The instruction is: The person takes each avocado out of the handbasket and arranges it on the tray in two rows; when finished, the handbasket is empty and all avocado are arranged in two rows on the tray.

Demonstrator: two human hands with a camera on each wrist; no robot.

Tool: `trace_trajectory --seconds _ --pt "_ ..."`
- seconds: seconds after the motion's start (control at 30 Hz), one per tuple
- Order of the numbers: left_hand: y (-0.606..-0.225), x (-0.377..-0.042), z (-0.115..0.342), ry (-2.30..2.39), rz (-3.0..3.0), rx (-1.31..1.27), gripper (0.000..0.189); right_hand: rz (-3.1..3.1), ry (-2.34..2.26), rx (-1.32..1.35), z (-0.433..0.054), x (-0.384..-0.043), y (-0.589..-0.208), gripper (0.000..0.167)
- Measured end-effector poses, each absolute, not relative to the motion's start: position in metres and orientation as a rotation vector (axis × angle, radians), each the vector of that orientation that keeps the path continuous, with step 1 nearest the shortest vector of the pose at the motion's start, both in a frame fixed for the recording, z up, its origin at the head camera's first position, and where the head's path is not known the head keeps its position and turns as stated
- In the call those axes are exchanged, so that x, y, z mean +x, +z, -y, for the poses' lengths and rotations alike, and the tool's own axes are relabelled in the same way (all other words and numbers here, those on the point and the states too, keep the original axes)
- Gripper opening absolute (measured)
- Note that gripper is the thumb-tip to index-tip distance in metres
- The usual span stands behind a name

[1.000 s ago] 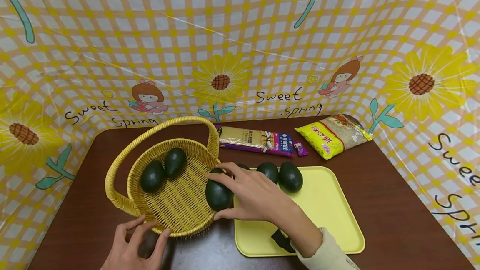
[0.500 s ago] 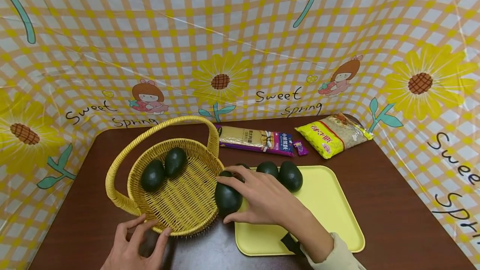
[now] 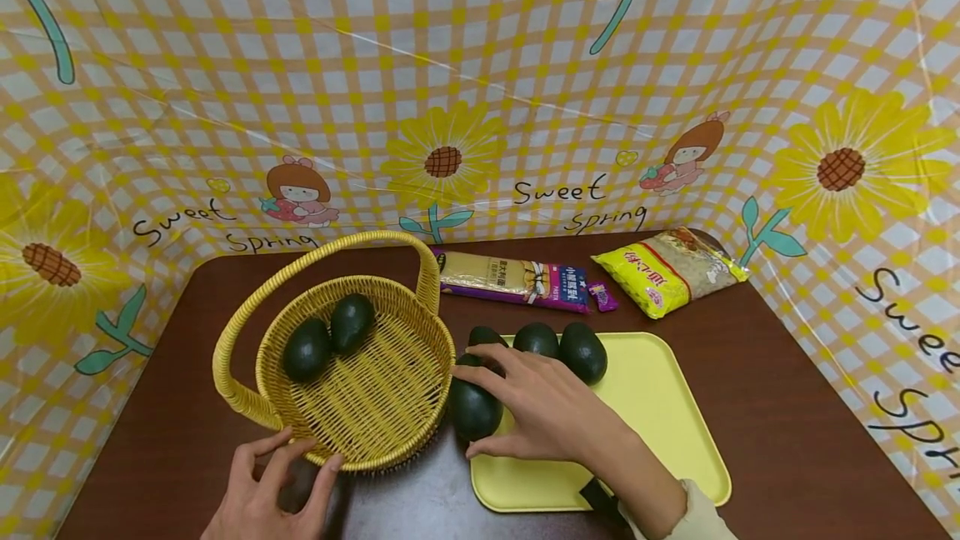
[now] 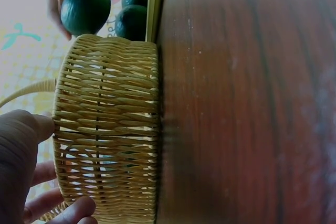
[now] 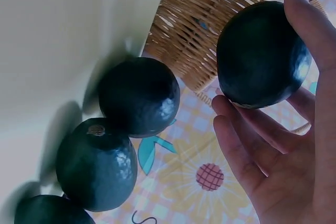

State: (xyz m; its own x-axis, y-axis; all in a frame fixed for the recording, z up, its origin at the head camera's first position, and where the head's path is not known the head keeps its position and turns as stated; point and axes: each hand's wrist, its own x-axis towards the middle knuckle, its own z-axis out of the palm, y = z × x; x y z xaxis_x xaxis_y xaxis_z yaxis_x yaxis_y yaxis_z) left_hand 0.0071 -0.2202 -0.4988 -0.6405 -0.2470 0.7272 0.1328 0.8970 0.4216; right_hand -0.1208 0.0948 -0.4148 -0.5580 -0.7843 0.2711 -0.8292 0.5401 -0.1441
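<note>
My right hand (image 3: 551, 402) grips a dark green avocado (image 3: 474, 408) between thumb and fingers, at the tray's left edge beside the basket. In the right wrist view this avocado (image 5: 262, 53) is held clear of the others. My left hand (image 3: 270, 486) rests its fingertips on the near rim of the yellow wicker basket (image 3: 420, 440). The left wrist view shows its thumb (image 4: 42, 127) touching the rim and a finger against the outer wall. Inside the basket lie two avocados (image 3: 306, 351). Three more avocados (image 3: 583, 354) stand along the back of the yellow tray (image 3: 637, 448).
Behind the tray lie a long pasta packet (image 3: 510, 280), a small purple wrapped piece (image 3: 602, 297) and a yellow bag (image 3: 667, 272). A tall handle (image 3: 330, 252) arches over the basket. Checked cloth (image 3: 480, 65) with sunflowers surrounds the brown table (image 3: 795, 423).
My right hand has moved right with the avocado, from the basket's right rim to the tray's left edge. My left hand has kept its place on the basket.
</note>
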Motion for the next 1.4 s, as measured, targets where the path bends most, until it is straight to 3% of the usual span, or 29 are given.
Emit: trace_trajectory --seconds 0.33,0.5,0.7,0.97,1.4 --pt "-0.499 0.008 0.22 -0.544 2.204 0.102 0.065 2.618 0.342 1.395 -0.105 -0.116 -0.422 0.089" --pt "-0.495 0.011 0.219 -0.54 2.251 0.131 0.047 2.656 0.356 1.416 -0.113 -0.113 -0.426 0.088" --pt "-0.497 0.01 0.22 -0.538 2.232 0.125 0.051 2.649 0.338 1.417 -0.115 -0.109 -0.433 0.087" --pt "-0.493 0.011 0.217 -0.541 2.268 0.158 0.032 2.643 0.365 1.421 -0.119 -0.103 -0.443 0.087" --pt "-0.494 0.011 0.218 -0.557 2.247 0.142 0.047 2.66 0.386 1.436 -0.123 -0.097 -0.453 0.083"
